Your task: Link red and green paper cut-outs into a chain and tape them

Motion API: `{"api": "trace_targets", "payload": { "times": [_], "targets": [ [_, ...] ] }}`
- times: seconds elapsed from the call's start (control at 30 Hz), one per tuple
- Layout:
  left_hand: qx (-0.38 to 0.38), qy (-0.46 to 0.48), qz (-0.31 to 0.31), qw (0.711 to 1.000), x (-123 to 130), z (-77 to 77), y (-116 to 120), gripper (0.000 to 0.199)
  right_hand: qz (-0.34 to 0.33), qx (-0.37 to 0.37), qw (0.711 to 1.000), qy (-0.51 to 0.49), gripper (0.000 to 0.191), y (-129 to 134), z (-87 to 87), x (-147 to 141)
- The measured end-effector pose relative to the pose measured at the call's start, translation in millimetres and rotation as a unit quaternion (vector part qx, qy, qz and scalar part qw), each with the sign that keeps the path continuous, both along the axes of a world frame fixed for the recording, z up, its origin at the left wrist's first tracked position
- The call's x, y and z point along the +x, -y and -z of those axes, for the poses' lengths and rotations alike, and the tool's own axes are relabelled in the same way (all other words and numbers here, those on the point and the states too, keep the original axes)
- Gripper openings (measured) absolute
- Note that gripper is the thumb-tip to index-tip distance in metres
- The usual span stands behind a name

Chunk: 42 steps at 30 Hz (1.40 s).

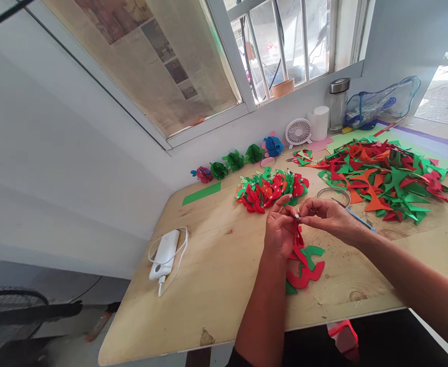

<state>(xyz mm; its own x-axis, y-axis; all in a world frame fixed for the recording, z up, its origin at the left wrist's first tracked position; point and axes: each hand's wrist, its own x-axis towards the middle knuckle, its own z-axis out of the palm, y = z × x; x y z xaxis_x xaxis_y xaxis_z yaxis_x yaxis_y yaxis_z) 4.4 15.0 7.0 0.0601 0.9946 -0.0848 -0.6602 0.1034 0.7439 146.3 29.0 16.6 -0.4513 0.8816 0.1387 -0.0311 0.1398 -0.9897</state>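
My left hand [281,232] holds a red paper piece [298,235] upright between its fingers, over the wooden table [216,285]. My right hand [323,216] meets it at the fingertips, pinching a small white bit [297,216] at the top of the red paper. Red and green curved cutouts [304,275] lie just below, near the table's front edge. Behind my hands sits a heap of red, green and orange folded paper shapes [270,188]. A roll of tape or ring [334,195] lies beyond my right hand.
At the right is a big pile of paper scraps [384,178]. A white power bank [165,255] with a cable lies left. Along the wall stand paper ornaments [234,160], a small fan [298,132], a white roll [319,123] and a glass bottle [338,106].
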Motion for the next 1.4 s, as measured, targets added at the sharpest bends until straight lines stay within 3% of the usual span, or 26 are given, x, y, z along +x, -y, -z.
{"api": "trace_targets", "payload": {
  "times": [0.2, 0.43, 0.7, 0.97, 1.4],
  "targets": [
    [0.002, -0.002, -0.023, 1.000, -2, 1.8, -2, 0.053, 0.006, -0.003, 1.000, 0.015, 0.027, -1, 0.5, -1],
    [0.001, -0.146, -0.150, 0.978, 4, 2.0, -2, 0.055, 0.097, -0.021, 0.995, 0.026, 0.026, -4, 1.5, -2],
    [0.082, -0.294, -0.169, 0.937, 10, 3.0, 4, 0.063, 0.140, -0.001, 0.989, 0.051, 0.022, -6, 6.5, 1],
    [0.143, -0.406, -0.167, 0.887, 18, -0.7, 10, 0.069, 0.132, -0.016, 0.989, 0.060, 0.027, -9, 16.8, -1],
    [0.205, -0.466, -0.150, 0.848, 19, 5.2, 12, 0.071, 0.117, -0.047, 0.992, 0.016, 0.026, -15, 24.5, -2]
  ]
}}
